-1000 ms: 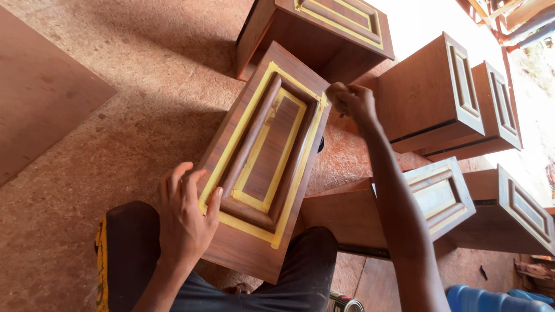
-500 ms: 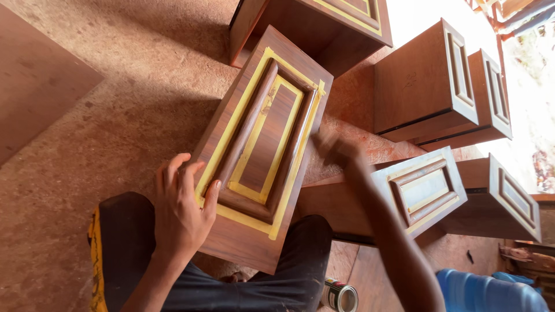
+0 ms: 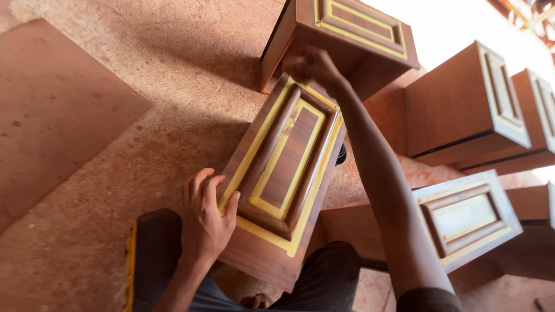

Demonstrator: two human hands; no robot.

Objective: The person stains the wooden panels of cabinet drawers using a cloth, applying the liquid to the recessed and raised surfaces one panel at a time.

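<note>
A brown wooden drawer box (image 3: pixel 285 173) rests on my lap, its raised frame moulding bordered inside and outside with yellow tape. My left hand (image 3: pixel 205 222) lies flat against the near left edge of the box, fingers spread, steadying it. My right arm reaches across the box, and my right hand (image 3: pixel 312 66) is closed at the far top corner of the moulding. A small brownish wad seems to be in its fingers, but blur hides it.
More wooden drawer boxes stand around: one with yellow tape (image 3: pixel 352 34) just beyond, two at the right (image 3: pixel 462 104), and one with a pale panel (image 3: pixel 462 216) beside my right arm. A flat brown board (image 3: pixel 52 110) lies at the left on the dusty floor (image 3: pixel 162 69).
My right hand swept from the far right corner down the right side, then up to the far top corner. The view shifted, and a small can dropped out of sight. The left hand stayed put.
</note>
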